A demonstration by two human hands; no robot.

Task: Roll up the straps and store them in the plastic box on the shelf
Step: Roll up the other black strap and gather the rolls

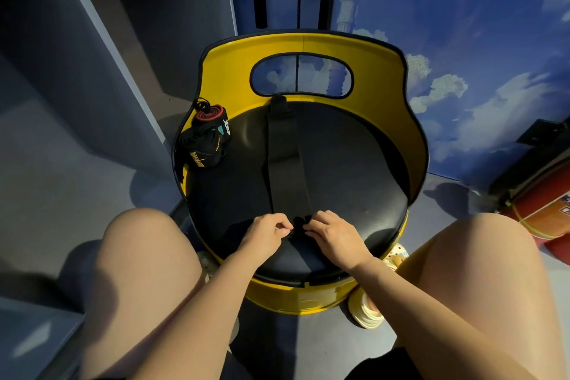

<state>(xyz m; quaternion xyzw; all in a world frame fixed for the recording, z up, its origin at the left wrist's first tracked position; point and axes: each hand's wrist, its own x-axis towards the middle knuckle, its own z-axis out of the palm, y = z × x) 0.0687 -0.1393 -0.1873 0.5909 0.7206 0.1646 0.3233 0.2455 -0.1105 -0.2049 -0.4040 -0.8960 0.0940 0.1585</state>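
Our left hand (267, 230) and right hand (331, 233) pinching the black strap's (285, 163) near end on a round black seat (354, 170), yellow backrest (234, 52), rolled straps (207, 136) at left, cloud-painted wall (478, 40)

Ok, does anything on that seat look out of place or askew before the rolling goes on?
Nothing looks damaged or spilled. The black strap lies flat and roughly straight across the black seat, its near end pinched by the left hand and right hand. The rolled straps sit bunched at the seat's left edge, not boxed yet.
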